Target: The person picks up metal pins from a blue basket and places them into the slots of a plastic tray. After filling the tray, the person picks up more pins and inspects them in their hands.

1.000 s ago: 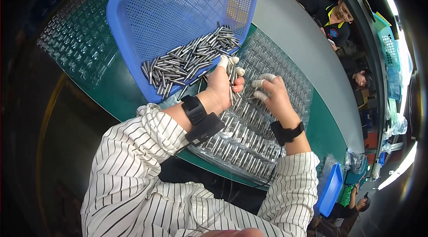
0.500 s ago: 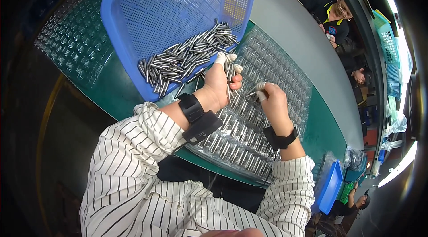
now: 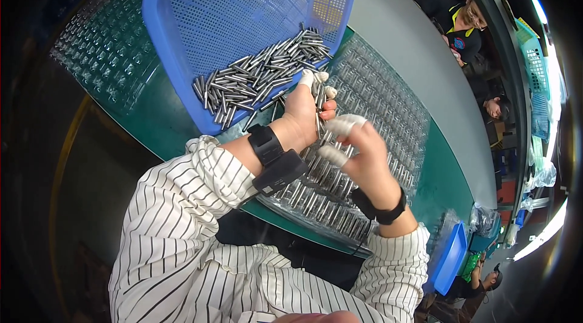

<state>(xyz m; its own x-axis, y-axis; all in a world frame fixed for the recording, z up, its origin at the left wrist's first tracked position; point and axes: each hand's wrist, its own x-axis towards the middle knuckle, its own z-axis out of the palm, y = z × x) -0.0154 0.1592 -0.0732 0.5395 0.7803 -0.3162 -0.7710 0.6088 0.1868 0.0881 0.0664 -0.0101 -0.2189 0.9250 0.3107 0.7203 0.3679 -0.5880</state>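
Observation:
My left hand [image 3: 305, 106], with white covers on some fingertips, is closed around several slim metal pins [image 3: 320, 98]. It stays near the front rim of a blue plastic basket [image 3: 182, 95], where a heap of the same metal pins [image 3: 261, 74] lies. To its right, my right hand [image 3: 362, 150] is blurred by motion, with thumb and forefinger apart and nothing visible between them. Below both hands lies a clear plastic tray [image 3: 395, 104] with rows of pockets. Its nearer rows hold pins [image 3: 325, 198]; the left forearm and hands hide part of it.
A second clear pocketed tray [image 3: 103, 49] lies left of the basket on the green table [image 3: 449, 168]. A grey surface [image 3: 419, 49] curves behind. At the right stands a blue bin [image 3: 449, 259]. Co-workers [image 3: 464, 25] sit beyond the far side.
My right hand has come back from the tray toward my left hand, its thumb and forefinger spreading apart. My left hand keeps its grip on the pins.

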